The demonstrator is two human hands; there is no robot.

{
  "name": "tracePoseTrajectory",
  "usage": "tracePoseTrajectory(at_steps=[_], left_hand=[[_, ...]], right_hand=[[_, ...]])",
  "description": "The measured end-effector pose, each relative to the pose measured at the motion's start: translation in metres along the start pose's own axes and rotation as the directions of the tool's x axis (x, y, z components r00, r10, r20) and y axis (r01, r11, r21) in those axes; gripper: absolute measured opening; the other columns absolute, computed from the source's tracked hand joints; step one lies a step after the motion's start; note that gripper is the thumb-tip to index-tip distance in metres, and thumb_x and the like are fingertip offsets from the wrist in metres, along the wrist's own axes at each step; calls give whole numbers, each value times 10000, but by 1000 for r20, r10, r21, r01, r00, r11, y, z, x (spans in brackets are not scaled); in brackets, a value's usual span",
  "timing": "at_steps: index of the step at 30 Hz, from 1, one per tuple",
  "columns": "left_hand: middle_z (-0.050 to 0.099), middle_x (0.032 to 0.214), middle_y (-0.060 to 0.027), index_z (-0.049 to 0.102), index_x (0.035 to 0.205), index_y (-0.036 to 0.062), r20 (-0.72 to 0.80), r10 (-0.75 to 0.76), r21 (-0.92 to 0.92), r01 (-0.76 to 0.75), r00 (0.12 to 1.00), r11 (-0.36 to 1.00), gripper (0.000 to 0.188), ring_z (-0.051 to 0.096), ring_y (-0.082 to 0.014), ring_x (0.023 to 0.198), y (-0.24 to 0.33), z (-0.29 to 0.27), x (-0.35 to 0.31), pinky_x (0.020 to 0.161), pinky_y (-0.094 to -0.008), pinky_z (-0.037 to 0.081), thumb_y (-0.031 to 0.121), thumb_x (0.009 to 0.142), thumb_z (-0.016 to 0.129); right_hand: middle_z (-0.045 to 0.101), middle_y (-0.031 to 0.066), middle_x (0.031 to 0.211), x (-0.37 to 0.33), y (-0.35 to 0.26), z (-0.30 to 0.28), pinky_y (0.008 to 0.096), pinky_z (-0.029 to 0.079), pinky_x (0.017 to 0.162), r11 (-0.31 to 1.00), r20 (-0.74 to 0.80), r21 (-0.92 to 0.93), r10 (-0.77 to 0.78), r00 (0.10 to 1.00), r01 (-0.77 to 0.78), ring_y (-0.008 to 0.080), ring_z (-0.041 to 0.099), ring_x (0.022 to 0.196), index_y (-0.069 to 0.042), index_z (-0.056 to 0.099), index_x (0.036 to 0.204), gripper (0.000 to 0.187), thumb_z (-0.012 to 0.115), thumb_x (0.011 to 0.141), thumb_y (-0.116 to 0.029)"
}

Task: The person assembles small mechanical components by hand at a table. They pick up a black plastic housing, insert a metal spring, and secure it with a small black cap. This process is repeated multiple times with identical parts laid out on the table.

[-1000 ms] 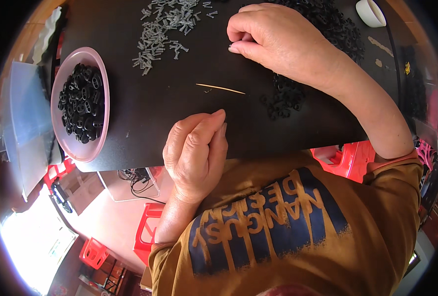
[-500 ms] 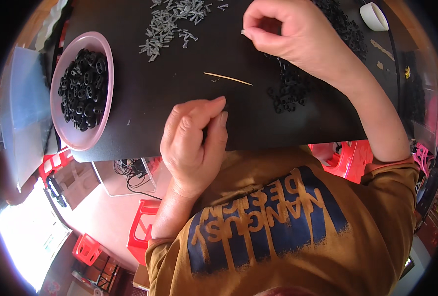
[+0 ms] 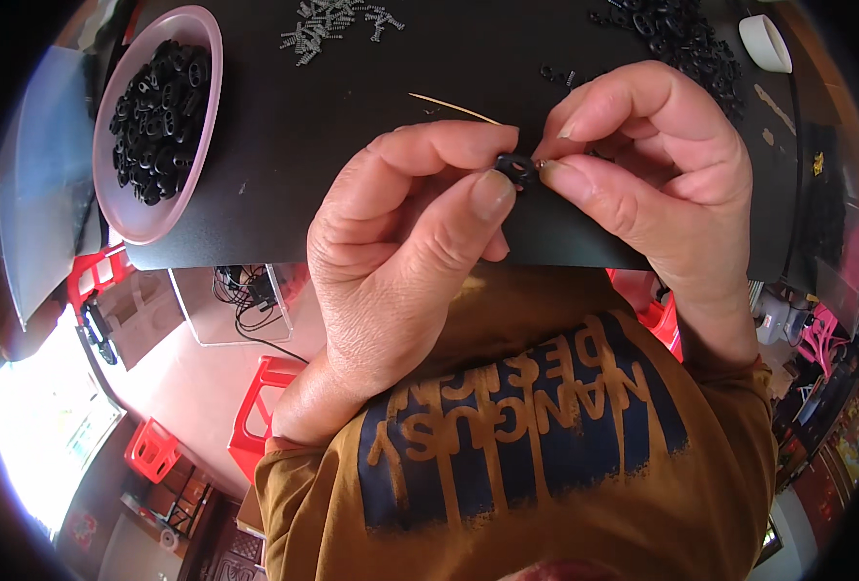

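Between the thumb and forefinger of my left hand [image 3: 391,232] is a small black plastic cord lock piece [image 3: 516,170] with holes in it. My right hand [image 3: 657,174] is pinched right beside it, thumb and forefinger closed on a tiny shiny bit [image 3: 542,165] at the piece's right side. It looks like a metal spring, though the fingertips hide most of it. Both hands meet above the near part of the black table [image 3: 284,174]. Just beyond the left fingertips lies a wooden toothpick [image 3: 453,107], its right end hidden by the hand.
A pink bowl [image 3: 214,116] of black cord lock pieces [image 3: 163,121] stands at the left. Loose springs [image 3: 323,27] lie at the far middle. A heap of small black parts [image 3: 681,44] spreads at the far right, near a white cup [image 3: 765,45]. Red stools [image 3: 153,450] stand below.
My right hand has come down and inward to meet the left. My left hand has risen slightly and now shows the black piece in its fingertips. The view has shifted a little.
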State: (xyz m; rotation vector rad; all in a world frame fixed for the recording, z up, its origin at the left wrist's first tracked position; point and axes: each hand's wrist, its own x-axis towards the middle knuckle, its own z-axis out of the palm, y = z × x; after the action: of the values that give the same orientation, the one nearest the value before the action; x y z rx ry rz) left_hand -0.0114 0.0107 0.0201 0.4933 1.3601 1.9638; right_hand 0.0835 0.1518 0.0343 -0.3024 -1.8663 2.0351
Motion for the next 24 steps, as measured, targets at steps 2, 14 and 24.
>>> tracePoseTrajectory(at_steps=[2,14,24], left_hand=[[594,788,-71,552,1033,-39,10,-1,18,1,1000,1000,249,504,-99,572,-1,1,-1,525,-200,399,95,831,611],[588,833,-68,546,1021,-36,2,5,39,-5,1000,999,227,511,-99,600,-4,3,-5,552,-204,421,73,831,605],[554,841,0,578,1014,-13,52,36,23,-38,998,999,190,523,-26,664,-9,-4,-4,587,-145,433,-1,827,606]], right_hand=[[579,90,904,-2,0,1,221,465,749,1000,-1,10,0,1000,0,110,569,822,-4,518,943,206,597,774,84],[577,88,884,-5,0,-3,233,460,741,991,74,-116,-53,996,62,117,567,815,5,530,920,205,601,755,104],[578,102,860,-5,1,-3,235,461,709,953,104,-262,-131,986,154,135,569,794,21,536,917,205,595,746,116]])
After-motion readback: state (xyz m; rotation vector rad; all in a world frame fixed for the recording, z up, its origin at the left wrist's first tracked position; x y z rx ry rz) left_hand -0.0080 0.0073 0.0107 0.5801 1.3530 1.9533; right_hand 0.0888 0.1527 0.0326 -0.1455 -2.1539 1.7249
